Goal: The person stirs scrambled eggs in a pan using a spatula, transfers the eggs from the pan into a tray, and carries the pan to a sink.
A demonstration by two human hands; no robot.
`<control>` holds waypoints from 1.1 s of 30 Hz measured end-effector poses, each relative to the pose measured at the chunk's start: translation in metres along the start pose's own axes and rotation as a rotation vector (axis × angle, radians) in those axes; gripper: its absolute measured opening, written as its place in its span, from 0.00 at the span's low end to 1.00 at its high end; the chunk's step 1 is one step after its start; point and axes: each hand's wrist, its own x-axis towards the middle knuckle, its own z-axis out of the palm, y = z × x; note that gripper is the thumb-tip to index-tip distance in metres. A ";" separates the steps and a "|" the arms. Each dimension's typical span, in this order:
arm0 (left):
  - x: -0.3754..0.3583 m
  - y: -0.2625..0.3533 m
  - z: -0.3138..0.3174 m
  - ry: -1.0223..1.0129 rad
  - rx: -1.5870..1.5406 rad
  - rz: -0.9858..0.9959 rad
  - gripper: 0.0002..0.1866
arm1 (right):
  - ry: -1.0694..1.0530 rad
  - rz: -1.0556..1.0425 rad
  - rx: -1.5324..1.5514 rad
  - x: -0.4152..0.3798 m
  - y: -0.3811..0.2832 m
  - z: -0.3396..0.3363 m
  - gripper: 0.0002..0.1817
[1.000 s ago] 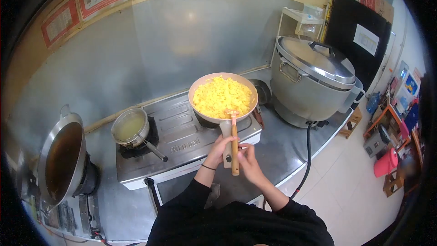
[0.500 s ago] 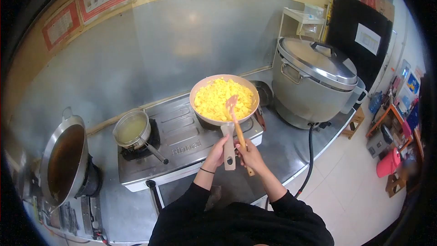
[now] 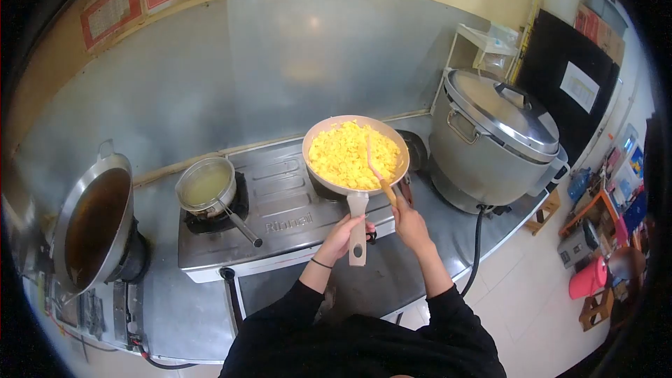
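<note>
**Left hand on the pan handle, right hand on the spatula**

Your left hand (image 3: 339,237) has its thumb laid against the handle (image 3: 357,218) of the frying pan (image 3: 306,149), fingers curled in beneath; how far they wrap around, you cannot tell from here. That grip likely steadies the pan against the push of the tool. Your right hand (image 3: 410,226) has its fingers pressed together around the wooden grip of the spatula (image 3: 384,187), low down, which probably keeps the knuckles away from the hot rim. The spatula slants up and leftward, its blade among the scrambled egg (image 3: 339,157) that heaps across the pan.

The pan sits over the right burner of the gas stove (image 3: 283,199), its handle jutting past the front edge toward you, within easy reach. A small saucepan (image 3: 181,197) of pale liquid is at the left burner, its handle angled toward the front edge. Left of the stove, a wok (image 3: 119,241) of brown liquid stands near the counter's (image 3: 175,332) left end; a lidded rice cooker (image 3: 465,150) stands toward its right edge.
</note>
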 end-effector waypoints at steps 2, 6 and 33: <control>-0.001 -0.001 0.000 0.009 0.004 -0.009 0.15 | -0.030 -0.012 0.007 -0.001 0.004 0.000 0.17; -0.001 0.001 0.004 0.042 0.004 -0.006 0.15 | 0.065 -0.031 0.155 -0.007 -0.002 0.005 0.16; -0.006 0.019 0.017 -0.027 -0.157 -0.170 0.11 | -0.639 0.814 1.784 -0.031 -0.078 0.027 0.14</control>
